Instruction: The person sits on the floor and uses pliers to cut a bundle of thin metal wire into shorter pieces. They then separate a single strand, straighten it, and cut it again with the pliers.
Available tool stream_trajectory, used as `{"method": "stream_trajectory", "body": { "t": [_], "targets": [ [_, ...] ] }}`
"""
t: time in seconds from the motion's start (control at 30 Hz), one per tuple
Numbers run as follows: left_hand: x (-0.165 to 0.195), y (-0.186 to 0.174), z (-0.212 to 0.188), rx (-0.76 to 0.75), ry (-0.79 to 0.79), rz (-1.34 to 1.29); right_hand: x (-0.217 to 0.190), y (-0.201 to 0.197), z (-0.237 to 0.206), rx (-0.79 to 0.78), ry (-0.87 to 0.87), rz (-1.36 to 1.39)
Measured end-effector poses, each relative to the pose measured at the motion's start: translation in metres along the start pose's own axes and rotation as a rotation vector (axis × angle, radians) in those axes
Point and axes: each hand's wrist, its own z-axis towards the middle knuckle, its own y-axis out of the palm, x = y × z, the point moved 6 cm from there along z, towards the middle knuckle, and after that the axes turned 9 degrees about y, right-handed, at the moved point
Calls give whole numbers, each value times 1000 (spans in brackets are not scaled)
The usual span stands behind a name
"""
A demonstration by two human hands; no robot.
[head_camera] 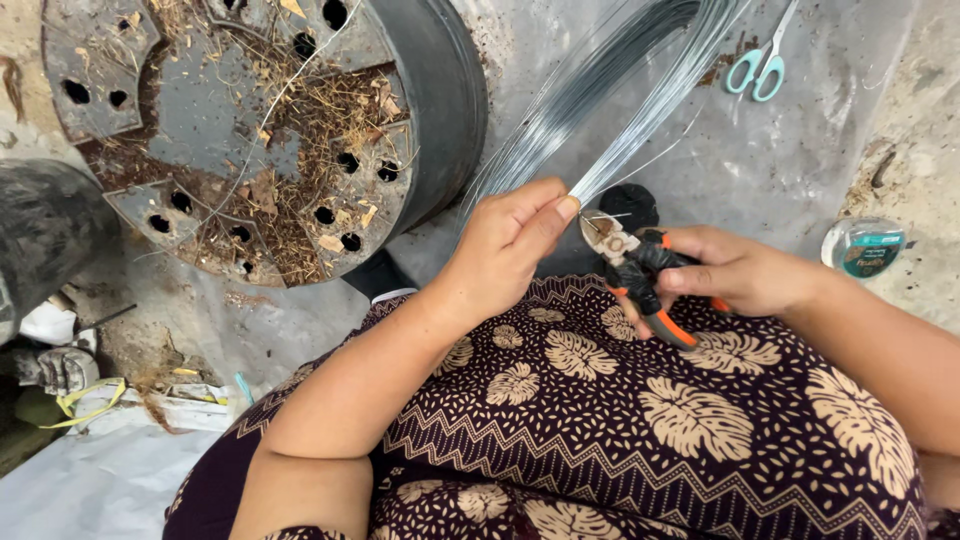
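Note:
My left hand (510,245) pinches a bundle of thin silvery wire (600,95) that fans up toward the top of the view. My right hand (735,272) grips cutting pliers (635,268) with black and orange handles. The pliers' metal jaws sit right at the wire ends beside my left thumb. Both hands hover over my lap, which is covered in dark cloth with a cream leaf print (640,420).
A big black plastic pot (300,130) lies overturned at upper left, its holed base strewn with dry fibres. Teal-handled scissors (757,68) lie at top right on grey sheeting. A small round spool (866,246) rests at right. White sheeting (90,480) and clutter lie at lower left.

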Motion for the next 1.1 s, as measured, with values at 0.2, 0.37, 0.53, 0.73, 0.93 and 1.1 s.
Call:
{"method": "stream_trajectory", "body": {
  "t": [0.2,0.37,0.53,0.73,0.93,1.1],
  "targets": [
    [-11,4,-2,14,-54,-89,29,13,17,-430,52,539],
    [-16,5,-3,27,-68,-262,30,20,18,-676,104,775],
    [-15,2,-2,48,-54,-244,24,9,24,-340,71,621],
    [-12,-1,1,90,-59,-260,16,-4,21,88,68,363],
    [-11,1,2,138,-67,-290,-34,10,-4,204,-393,-421],
    [-15,3,1,166,-66,-247,-24,8,-6,450,90,-600]
  ]
}}
